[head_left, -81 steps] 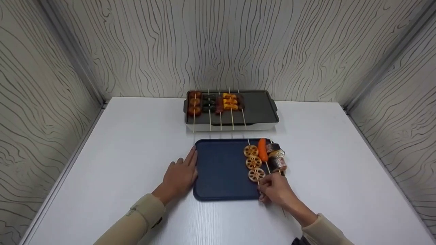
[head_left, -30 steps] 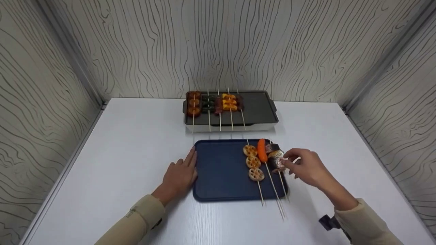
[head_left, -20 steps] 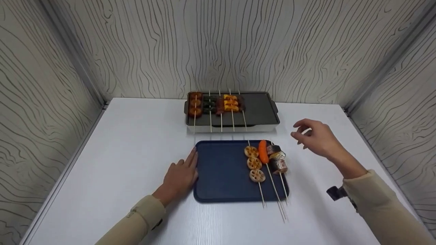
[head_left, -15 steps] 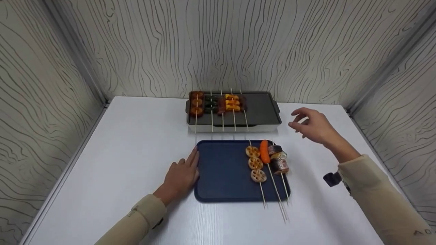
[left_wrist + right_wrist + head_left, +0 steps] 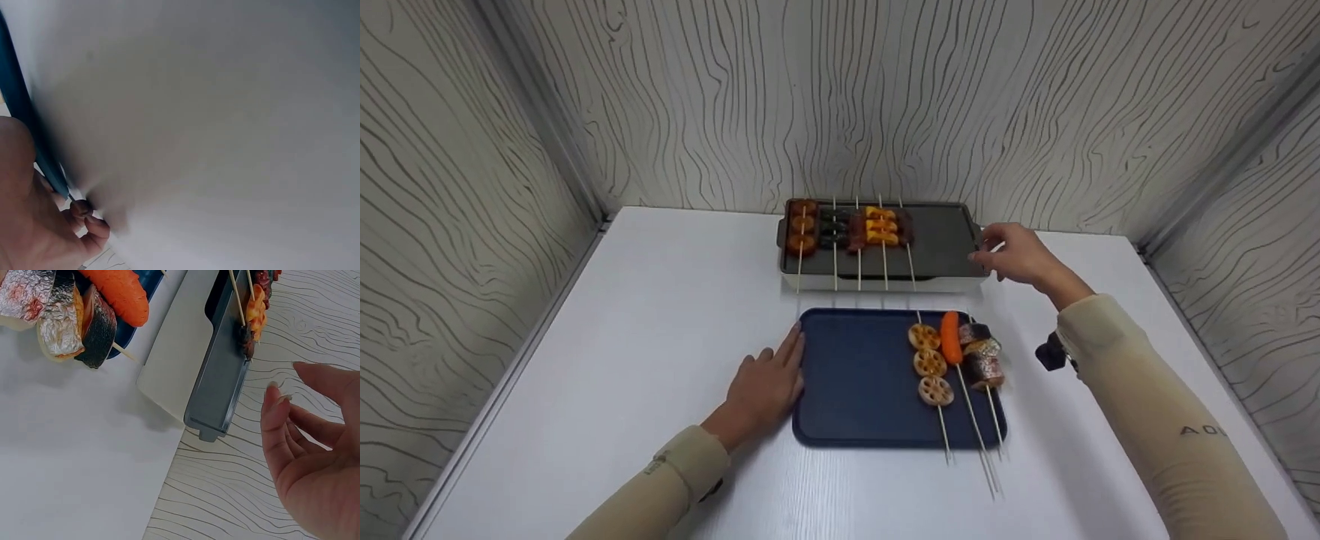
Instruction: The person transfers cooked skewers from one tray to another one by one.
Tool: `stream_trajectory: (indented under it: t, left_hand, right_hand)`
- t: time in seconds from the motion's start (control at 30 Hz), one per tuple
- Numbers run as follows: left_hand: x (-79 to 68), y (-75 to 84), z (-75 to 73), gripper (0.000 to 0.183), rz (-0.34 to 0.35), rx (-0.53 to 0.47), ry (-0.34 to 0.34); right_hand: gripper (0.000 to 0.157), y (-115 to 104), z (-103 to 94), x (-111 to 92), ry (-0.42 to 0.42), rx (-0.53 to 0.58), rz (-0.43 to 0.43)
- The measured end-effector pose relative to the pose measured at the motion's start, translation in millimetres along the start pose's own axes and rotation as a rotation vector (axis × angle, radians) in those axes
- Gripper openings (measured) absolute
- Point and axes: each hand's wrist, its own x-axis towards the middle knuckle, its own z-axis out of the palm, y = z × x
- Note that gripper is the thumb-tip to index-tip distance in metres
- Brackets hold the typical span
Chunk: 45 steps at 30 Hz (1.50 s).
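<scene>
My left hand [image 5: 765, 386] rests at the left edge of a blue tray [image 5: 855, 382], its fingers straight along the rim. In the left wrist view the tray's edge [image 5: 17, 84] runs beside that hand. A lotus root skewer [image 5: 936, 391], an orange sausage skewer [image 5: 951, 337] and a skewer of silvery-skinned fish-like chunks [image 5: 985, 367] lie on the tray's right side. Loosely bent and holding nothing, my right hand [image 5: 1011, 253] is by the right end of a grill [image 5: 941, 236]. The right wrist view shows a gap between its fingers and the grill plate [image 5: 222, 391].
On the grill's left part lie skewers of reddish round slices [image 5: 802, 225], dark green pieces [image 5: 834, 229], dark red pieces [image 5: 857, 229], yellow pieces [image 5: 881, 226] and dark brown pieces [image 5: 907, 225]. Patterned panels [image 5: 885, 97] enclose the white table [image 5: 675, 300].
My right hand has let go of the skewers on the tray, risen away and moved up beside the grill's right end. The fish skewer now lies more fully on the tray. My left hand stays put.
</scene>
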Motion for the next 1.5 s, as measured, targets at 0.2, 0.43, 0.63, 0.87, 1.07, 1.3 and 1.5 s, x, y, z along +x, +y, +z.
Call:
stream_trajectory:
  t: [0.2,0.43,0.63,0.87,1.07,1.3,1.5]
  left_hand:
    - [1.0,0.0,-1.0,0.059,-0.002,0.011,0.006]
    - [-0.3,1.9,-2.6,0.058,-0.003,-0.002,-0.012]
    - [-1.3,3.5,-5.0,0.057,-0.014,-0.009,-0.025]
    - [-1.0,3.6,-4.5,0.057,-0.007,-0.013,-0.015]
    - [-0.8,3.1,-4.1,0.057,-0.011,-0.020,-0.011]
    - [-0.9,3.9,-5.0,0.058,-0.008,-0.026,-0.033]
    - [-0.7,2.0,-4.7,0.058,0.008,0.020,-0.004]
  right_hand:
    - [0.047,1.6,19.7,20.2,-0.020,0.067,0.000]
    - [0.043,2.8,46.3,37.7,-0.056,0.161,-0.016]
    - [0.037,-1.7,64.2,52.5,-0.065,0.235,0.044]
    - [0.019,-3.8,76.2,64.3,-0.061,0.283,0.076]
    - [0.022,-5.8,75.9,65.2,-0.058,0.320,0.065]
    - [0.033,-0.8,63.5,51.8,-0.054,0.396,0.082]
    - [0.034,4.3,51.8,40.4,-0.038,0.367,0.077]
